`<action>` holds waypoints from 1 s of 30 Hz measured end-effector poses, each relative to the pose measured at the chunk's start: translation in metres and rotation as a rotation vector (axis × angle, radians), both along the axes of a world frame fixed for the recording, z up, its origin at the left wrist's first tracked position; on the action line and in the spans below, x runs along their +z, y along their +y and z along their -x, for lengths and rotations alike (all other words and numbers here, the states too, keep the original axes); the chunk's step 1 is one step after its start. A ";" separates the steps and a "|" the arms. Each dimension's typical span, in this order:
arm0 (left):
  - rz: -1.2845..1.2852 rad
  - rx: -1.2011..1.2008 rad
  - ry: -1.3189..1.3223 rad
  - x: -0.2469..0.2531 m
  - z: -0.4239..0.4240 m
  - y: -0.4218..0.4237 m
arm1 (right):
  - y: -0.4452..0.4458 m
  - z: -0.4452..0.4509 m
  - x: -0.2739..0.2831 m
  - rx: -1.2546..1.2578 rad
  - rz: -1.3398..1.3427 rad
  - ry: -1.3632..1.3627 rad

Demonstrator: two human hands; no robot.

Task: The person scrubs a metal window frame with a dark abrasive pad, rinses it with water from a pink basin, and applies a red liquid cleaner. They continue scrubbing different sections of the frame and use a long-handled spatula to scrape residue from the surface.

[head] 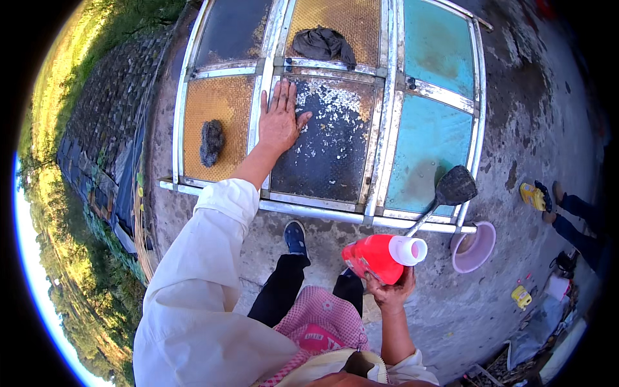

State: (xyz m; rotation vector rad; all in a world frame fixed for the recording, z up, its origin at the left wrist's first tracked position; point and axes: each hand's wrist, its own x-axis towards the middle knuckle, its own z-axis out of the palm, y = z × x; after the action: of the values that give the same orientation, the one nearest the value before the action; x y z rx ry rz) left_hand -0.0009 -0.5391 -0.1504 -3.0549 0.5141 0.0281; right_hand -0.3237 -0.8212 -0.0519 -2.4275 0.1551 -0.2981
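Note:
My left hand (280, 118) lies with spread fingers on a metal-framed panel door, over the frame strip and the edge of a dark, flaking panel (319, 155). Nothing is in it. In my right hand (392, 290) is a red plastic bottle (372, 256) with a white neck, tilted to the right. A grey scouring pad (211, 143) rests on the yellow-brown panel (232, 96) left of my left hand. Above that hand, a dark crumpled cloth (321, 43) lies on another panel. A blackened spatula (454, 186) leans over the lower blue panel (430, 140).
A pink plastic basin (474, 246) stands by the frame's lower right corner. Yellow containers (532, 196) lie on the concrete at right, near another person's legs (578, 227). Plastic sheeting (537, 334) and debris lie at lower right. Beyond the left edge is a tiled roof (111, 106).

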 end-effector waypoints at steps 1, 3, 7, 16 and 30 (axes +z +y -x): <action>0.013 0.022 0.001 -0.004 0.008 -0.008 | -0.001 0.000 0.003 -0.005 -0.016 0.022; 0.056 -0.002 0.087 0.005 0.054 -0.009 | 0.002 -0.004 0.008 -0.030 -0.055 0.045; 0.000 -0.133 0.351 0.027 0.134 0.024 | -0.004 -0.011 0.026 -0.006 -0.086 0.038; 0.042 0.215 -0.086 -0.010 -0.036 -0.119 | -0.008 -0.012 0.017 -0.028 -0.103 0.081; 0.157 -0.349 0.042 -0.002 -0.028 -0.099 | -0.024 0.035 -0.002 -0.260 -0.214 0.059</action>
State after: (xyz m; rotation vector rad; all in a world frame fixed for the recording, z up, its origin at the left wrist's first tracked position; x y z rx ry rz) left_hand 0.0273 -0.6383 -0.1523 -3.0679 1.0924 0.0423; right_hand -0.3591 -0.8448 -0.0539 -2.2044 0.5050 -0.3086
